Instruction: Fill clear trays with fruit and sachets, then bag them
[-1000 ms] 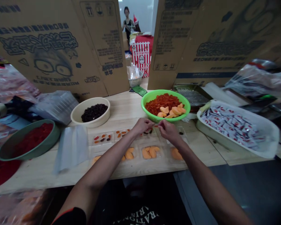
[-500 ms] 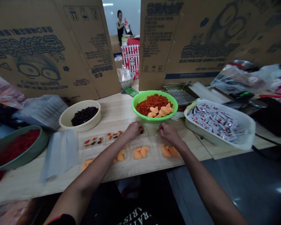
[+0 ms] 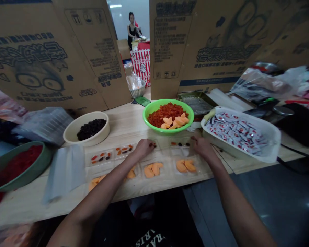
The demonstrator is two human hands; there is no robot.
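Note:
A clear compartment tray [image 3: 167, 171] lies on the wooden table in front of me. Its near cells hold orange fruit slices [image 3: 185, 166]; its far cells hold small red, orange and dark dried bits [image 3: 123, 149]. My left hand [image 3: 143, 148] rests curled over a far middle cell, fingertips pinched by some dark bits. My right hand [image 3: 203, 147] sits at the tray's far right corner, fingers curled, beside a row of small bits [image 3: 179, 144]. What either hand pinches is too small to name.
A green bowl [image 3: 154, 106] with red bits and orange slices stands behind the tray. A cream bowl [image 3: 103, 132] of dark raisins and a grey-green bowl [image 3: 38, 164] of red bits are left. A white tub [image 3: 270, 133] of sachets is right. Cardboard boxes wall the back; a person stands beyond.
My hands, together at the tray's far middle, have parted. The right hand moved right to the tray's far corner, leaving small bits in the far right cell. The view shifted slightly right.

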